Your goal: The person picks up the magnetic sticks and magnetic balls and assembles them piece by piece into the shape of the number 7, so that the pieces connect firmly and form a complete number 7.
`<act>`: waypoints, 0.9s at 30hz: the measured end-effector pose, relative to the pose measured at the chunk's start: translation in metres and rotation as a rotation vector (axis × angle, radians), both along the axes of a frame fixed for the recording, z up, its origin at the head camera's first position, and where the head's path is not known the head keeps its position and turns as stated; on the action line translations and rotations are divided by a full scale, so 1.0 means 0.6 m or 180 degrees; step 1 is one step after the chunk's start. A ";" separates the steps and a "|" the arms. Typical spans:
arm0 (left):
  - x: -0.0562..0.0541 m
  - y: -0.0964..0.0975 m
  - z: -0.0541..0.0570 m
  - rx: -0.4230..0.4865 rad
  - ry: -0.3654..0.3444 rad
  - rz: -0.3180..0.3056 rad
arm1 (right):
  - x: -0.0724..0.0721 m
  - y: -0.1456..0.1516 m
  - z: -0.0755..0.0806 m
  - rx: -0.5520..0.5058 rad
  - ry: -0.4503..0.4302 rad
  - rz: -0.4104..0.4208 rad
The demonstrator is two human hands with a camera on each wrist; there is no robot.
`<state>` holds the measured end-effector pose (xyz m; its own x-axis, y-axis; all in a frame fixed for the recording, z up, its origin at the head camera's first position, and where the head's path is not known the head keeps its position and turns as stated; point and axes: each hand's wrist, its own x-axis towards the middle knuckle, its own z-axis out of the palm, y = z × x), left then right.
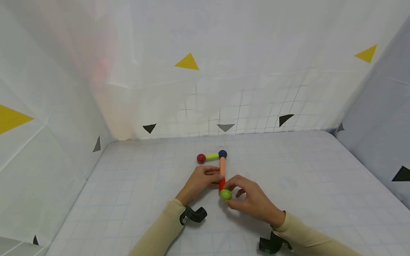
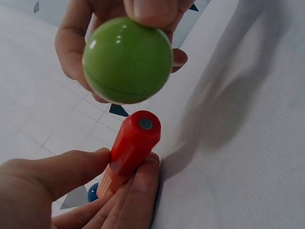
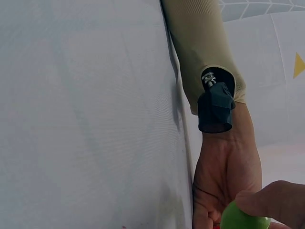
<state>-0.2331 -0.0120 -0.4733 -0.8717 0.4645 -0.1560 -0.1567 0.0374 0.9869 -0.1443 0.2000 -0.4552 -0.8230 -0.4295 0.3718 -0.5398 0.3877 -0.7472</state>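
My left hand (image 1: pixel 200 181) pinches a red rod (image 2: pixel 133 136) and a peach rod (image 1: pixel 222 166) where they meet end to end. The red rod's free end, with a small grey-green disc in it, points towards me. Just off that end, my right hand (image 1: pixel 251 199) holds a shiny green ball (image 2: pixel 127 61) between thumb and fingers; in the left wrist view a gap shows between ball and rod. At the peach rod's far end sits a dark blue ball (image 1: pixel 222 154). A yellow-green rod (image 1: pixel 212 156) runs left from it to a red ball (image 1: pixel 201 158).
The white tabletop (image 1: pixel 153 170) carries faint grid lines. White sheet walls stand behind and at both sides, with yellow triangles (image 1: pixel 188 62) and black ones (image 1: pixel 149 128) on them. A dark wrist camera (image 1: pixel 196 214) juts from each sleeve.
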 end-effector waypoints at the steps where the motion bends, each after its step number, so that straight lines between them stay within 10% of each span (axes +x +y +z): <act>1: 0.000 0.000 0.000 -0.0012 -0.0005 0.0002 | 0.001 -0.001 -0.001 -0.0001 -0.0018 0.0006; 27: 0.001 -0.001 0.003 -0.0135 0.0042 0.0025 | -0.004 -0.010 -0.020 0.0124 -0.0139 -0.0087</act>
<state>-0.2323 -0.0127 -0.4717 -0.8775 0.4508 -0.1638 -0.1441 0.0780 0.9865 -0.1466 0.1940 -0.4670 -0.8497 -0.4201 0.3185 -0.4958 0.4311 -0.7539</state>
